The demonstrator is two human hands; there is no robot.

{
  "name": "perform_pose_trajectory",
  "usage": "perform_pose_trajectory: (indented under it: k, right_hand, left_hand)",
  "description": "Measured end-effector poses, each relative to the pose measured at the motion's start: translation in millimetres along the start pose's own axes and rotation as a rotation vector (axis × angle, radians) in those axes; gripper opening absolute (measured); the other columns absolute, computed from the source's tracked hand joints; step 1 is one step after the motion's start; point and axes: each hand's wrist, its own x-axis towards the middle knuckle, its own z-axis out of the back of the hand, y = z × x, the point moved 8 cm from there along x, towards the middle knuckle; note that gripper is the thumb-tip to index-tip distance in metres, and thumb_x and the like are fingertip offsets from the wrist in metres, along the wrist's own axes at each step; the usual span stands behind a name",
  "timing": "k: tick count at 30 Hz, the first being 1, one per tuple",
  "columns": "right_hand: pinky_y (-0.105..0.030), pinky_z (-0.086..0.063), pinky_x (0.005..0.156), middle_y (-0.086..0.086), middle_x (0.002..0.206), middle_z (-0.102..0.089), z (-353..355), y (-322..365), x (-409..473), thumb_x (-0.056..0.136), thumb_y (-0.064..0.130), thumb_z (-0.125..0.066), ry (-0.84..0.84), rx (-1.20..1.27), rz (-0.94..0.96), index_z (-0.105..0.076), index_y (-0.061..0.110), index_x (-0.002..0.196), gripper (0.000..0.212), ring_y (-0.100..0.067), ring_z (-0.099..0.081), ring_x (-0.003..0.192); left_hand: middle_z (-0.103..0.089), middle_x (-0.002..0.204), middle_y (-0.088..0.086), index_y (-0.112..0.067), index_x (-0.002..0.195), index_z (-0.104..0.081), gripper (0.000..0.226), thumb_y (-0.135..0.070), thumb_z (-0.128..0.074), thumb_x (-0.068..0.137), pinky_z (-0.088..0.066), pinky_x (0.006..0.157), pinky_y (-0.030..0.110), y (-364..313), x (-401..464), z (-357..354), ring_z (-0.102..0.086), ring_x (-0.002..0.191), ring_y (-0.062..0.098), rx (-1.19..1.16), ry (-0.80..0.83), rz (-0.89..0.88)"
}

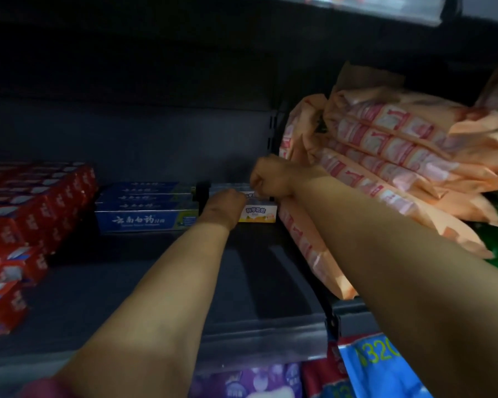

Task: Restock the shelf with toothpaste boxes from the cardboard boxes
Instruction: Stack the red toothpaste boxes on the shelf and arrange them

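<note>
Dim grey shelf (pixel 121 294), rear in shadow. Yellow-white toothpaste box (pixel 260 213) at back, partly hidden by both hands. Left hand (pixel 226 203) curled on its left end; right hand (pixel 266 179) clenched over its top, grip unclear. Blue toothpaste boxes (pixel 147 206) beside; orange packets (pixel 385 156) right.

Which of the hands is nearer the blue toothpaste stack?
Left. The left hand sits just right of the blue toothpaste stack, on the yellow-and-white box; the right hand is further right, above that box.

Shop aisle: metal shelf (pixel 144 285) stocked with boxed toothpaste (pixel 144 221), stacked orange packs (pixel 385 156).
</note>
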Motion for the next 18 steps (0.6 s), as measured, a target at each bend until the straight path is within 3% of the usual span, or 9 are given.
perform_pose_trajectory:
  k: [12,18]
  right_hand:
    - [-0.035,-0.053,0.090,-0.004,0.106,-0.069,3.1,-5.6,8.0,0.085,0.006,-0.064,-0.008,0.003,-0.046,-0.073,0.012,0.101,0.019,-0.017,-0.064,0.098]
    - [-0.034,-0.053,0.091,-0.004,0.107,-0.069,12.4,12.9,-5.5,0.083,0.007,-0.065,0.000,0.014,-0.054,-0.073,0.012,0.103,0.021,-0.019,-0.064,0.099]
  left_hand:
    - [-0.050,0.137,0.018,-0.006,0.134,-0.050,0.038,-0.010,-0.049,0.096,-0.044,0.097,0.038,6.6,16.7,-5.3,-0.051,0.125,0.032,-0.005,-0.032,-0.010]
    - [-0.052,0.133,0.020,-0.004,0.129,-0.054,0.034,-0.010,-0.052,0.095,-0.045,0.095,0.040,29.5,-15.4,11.7,-0.053,0.120,0.035,-0.045,-0.069,0.002]
